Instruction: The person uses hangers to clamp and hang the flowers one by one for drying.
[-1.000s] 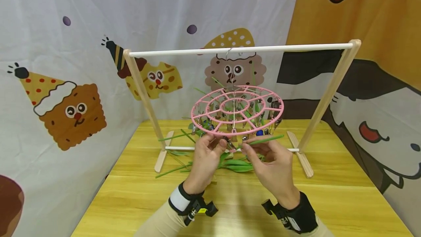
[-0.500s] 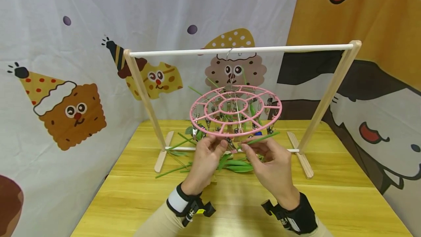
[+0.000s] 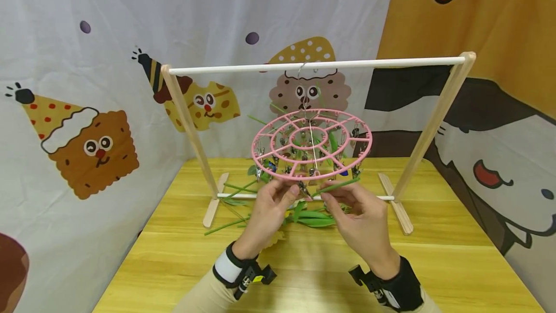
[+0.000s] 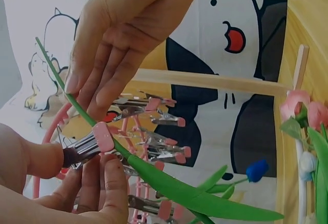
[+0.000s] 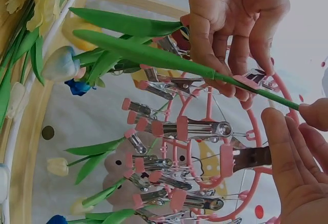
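Sleeves (image 3: 204,294), beige, two; wrist straps (image 3: 408,279), black, pale-patched; wrist-camera mounts (image 3: 268,275), black, blocky, left one bearing small yellow label (image 3: 258,278).

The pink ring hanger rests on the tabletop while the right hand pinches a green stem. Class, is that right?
No: the pink ring hanger hangs from the white top rod, as the head view shows. The right hand does pinch a green stem.

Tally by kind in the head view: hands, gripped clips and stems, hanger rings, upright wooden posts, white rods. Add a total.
Left hand, right hand: 2
Gripped clip: 1
Gripped green stem: 1
Pink hanger rings: 3
Upright wooden posts: 2
White rods: 2
Total: 11
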Demonstrator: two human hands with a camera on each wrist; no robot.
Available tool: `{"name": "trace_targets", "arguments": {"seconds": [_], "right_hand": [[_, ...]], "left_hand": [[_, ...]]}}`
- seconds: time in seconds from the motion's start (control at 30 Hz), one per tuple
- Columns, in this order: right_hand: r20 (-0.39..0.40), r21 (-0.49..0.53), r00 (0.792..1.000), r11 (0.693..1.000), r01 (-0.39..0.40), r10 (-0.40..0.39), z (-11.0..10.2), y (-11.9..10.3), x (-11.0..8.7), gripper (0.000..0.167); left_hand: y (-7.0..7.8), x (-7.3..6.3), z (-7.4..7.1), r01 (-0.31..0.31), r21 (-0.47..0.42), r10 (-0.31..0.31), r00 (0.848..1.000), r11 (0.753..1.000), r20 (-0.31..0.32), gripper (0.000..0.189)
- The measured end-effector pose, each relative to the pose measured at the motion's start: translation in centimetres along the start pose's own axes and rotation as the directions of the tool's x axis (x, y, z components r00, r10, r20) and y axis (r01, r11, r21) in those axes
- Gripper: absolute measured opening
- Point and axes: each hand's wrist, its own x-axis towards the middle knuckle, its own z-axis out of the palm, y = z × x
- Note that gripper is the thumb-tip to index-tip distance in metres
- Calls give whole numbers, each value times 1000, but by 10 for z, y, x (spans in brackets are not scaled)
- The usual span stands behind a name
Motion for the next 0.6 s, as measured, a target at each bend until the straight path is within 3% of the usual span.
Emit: {"name": "trace_targets", "arguments": {"seconds": [0.3,0.6], "right_hand": [[7,-42,1000,999,-11,12,-3,1,-5,39],[10,-46,1000,999,10,-10,-5,6,-14,47]], "left_hand": [[-1,0,-9,-48,21,48,999,999,25,36],[-2,-2,-22,-100,73,99,995,992,24,33]]}}
